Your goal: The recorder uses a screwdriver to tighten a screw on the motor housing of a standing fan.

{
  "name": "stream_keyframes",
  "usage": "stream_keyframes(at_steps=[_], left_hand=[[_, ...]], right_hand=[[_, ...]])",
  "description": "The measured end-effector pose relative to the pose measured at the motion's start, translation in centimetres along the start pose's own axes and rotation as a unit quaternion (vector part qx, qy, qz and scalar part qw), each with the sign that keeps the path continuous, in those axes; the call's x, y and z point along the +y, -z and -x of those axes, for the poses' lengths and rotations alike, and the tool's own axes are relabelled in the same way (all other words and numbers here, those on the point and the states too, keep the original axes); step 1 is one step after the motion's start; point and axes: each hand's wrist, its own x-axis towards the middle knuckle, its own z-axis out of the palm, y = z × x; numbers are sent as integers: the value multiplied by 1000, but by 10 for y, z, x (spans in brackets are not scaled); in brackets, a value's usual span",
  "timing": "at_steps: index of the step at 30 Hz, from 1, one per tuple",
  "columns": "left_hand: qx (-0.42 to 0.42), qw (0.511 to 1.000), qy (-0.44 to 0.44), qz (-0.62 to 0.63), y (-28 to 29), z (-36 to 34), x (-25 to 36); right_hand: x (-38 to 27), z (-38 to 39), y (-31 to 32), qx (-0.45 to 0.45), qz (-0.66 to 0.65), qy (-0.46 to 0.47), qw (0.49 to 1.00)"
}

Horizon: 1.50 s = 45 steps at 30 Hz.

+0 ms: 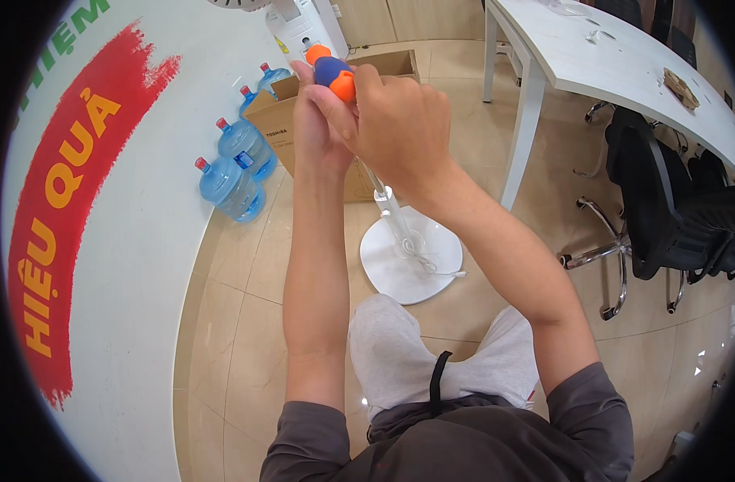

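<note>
My left hand [321, 120] and my right hand [404, 124] are raised together in front of a white standing fan. Between them is an orange-and-blue rounded piece [329, 71] that looks like a tool handle. The left hand's thumb and a finger close on it, and the right hand's curled fingers press against its lower orange part. Its lower end is hidden by the hands. Behind my wrists, the fan's metal pole [371, 178] runs down into a white sleeve and a round white base [412, 277]. The fan's white housing [310, 30] stands beyond my fingertips, with its grille cut off above.
Several blue water bottles [232, 194] line the wall at left. An open cardboard box [275, 120] stands behind the fan. A white cable [424, 261] lies over the base. To the right are a white table [592, 60] and a black wheeled chair [657, 189].
</note>
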Motion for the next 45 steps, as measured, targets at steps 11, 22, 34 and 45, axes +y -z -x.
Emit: stream_keyframes(at_steps=[11,22,34,45], left_hand=[[59,997,-26,53,-5,-2,4],[91,996,-15,-17,-6,2,12],[116,993,-25,24,-11,5,9],[143,989,-20,-30,-9,2,17]], right_hand=[[-7,2,12,-10,1,-37,999],[0,-1,6,3,-115,91,989],[-6,4,3,8,-192,-14,981],[-2,5,-1,74,-203,96,972]])
